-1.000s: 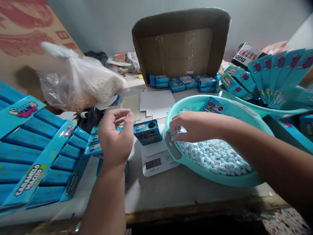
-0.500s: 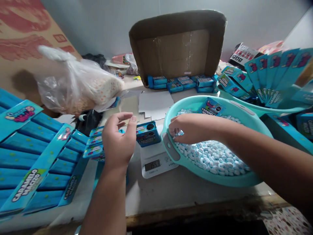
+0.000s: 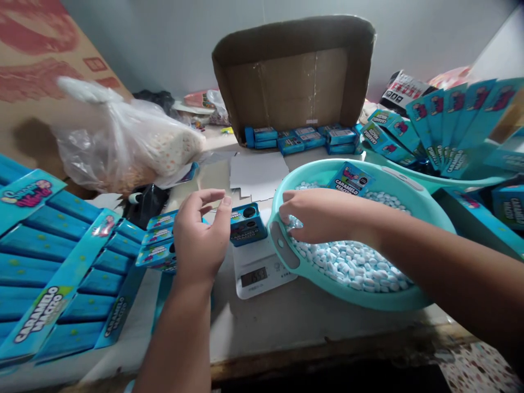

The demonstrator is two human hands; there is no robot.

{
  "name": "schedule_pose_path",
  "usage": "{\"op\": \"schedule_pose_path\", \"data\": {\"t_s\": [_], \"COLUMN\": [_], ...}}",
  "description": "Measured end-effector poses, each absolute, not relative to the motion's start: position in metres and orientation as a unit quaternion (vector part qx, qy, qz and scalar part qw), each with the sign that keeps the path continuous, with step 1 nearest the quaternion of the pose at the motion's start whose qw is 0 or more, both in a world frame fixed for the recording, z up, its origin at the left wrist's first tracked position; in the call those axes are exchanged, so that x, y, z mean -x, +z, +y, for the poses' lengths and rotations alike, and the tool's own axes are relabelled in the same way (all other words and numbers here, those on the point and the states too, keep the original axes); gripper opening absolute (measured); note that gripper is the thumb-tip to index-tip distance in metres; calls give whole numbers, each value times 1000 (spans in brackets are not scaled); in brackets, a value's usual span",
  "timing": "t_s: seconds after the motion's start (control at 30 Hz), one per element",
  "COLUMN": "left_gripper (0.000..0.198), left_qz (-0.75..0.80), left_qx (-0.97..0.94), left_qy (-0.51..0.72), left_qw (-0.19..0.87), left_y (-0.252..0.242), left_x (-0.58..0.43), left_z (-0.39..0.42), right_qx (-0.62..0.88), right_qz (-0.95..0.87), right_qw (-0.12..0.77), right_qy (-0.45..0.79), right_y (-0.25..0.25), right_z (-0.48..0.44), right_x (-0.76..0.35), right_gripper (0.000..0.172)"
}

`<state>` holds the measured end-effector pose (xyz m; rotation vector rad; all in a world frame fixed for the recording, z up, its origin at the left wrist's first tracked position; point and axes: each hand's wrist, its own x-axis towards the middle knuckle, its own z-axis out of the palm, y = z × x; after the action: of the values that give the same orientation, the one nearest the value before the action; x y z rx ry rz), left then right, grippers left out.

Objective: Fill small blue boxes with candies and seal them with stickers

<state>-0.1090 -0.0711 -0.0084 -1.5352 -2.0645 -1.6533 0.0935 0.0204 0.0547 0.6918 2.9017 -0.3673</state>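
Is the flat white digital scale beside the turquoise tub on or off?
On: the flat white digital scale shows dark digits on its grey rectangular display.

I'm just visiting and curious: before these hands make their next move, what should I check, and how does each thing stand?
1. Blue box upright on the scale: ok.
2. Display showing digits: ok.
3. Sweets within the right hand's reach: ok, the hand is at them in the tub.
4. Only sweets in the tub: not ok, a second box leans inside.
5. Left hand clear of the blue box: cannot tell, the thumb overlaps it in view.
6. Right hand gripping sweets: cannot tell, its grasp is hidden.
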Motion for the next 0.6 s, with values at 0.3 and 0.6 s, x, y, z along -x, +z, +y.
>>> {"op": "schedule_pose_path", "data": {"t_s": [0.3, 0.6], "left_gripper": [17, 21], "left_qz": [-634, -556], "left_qx": [593, 700], "left_qy": [-482, -415], "left_qw": [122, 171], "left_y": [3, 6], "left_x": [105, 101], "left_z": [-80, -83], "right_qx": [-217, -239], "right_qz": [955, 928], "right_qw": [25, 106], "right_qy": [-203, -265], "right_y": [56, 60], "right_z": [33, 30], "right_x": [-98, -95], "right_gripper": [18, 20]}}
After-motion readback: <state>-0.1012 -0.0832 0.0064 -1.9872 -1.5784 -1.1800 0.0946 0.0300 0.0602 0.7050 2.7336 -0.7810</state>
